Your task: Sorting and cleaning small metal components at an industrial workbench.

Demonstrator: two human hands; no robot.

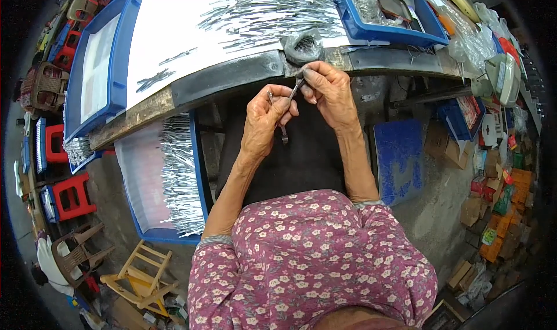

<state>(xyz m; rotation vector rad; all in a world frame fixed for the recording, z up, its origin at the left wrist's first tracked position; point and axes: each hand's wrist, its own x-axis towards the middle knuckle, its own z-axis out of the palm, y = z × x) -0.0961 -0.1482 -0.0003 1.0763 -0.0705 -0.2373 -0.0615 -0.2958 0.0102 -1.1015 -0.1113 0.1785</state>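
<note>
My left hand (pixel 264 120) and my right hand (pixel 332 91) meet just off the table's near edge, both with fingers pinched. Between them runs a slim dark metal strip (pixel 296 87), gripped at its upper end by the right fingertips and lower down by the left. A short metal end (pixel 284 135) pokes out below the left fingers; whether it belongs to the same strip I cannot tell. Right beyond my hands, a clear plastic bag of dark, thin parts (pixel 304 47) sits on the table edge. Farther back lies a wide pile of silvery metal strips (pixel 272 14).
A few dark strips (pixel 155 79) lie apart on the white table sheet (pixel 174 22). Blue trays stand at left (pixel 119 69) and right (pixel 400 34). Below left, another blue tray (pixel 168 235) holds many strips. A wooden stool (pixel 142 275) and red stools (pixel 74 196) stand on the floor.
</note>
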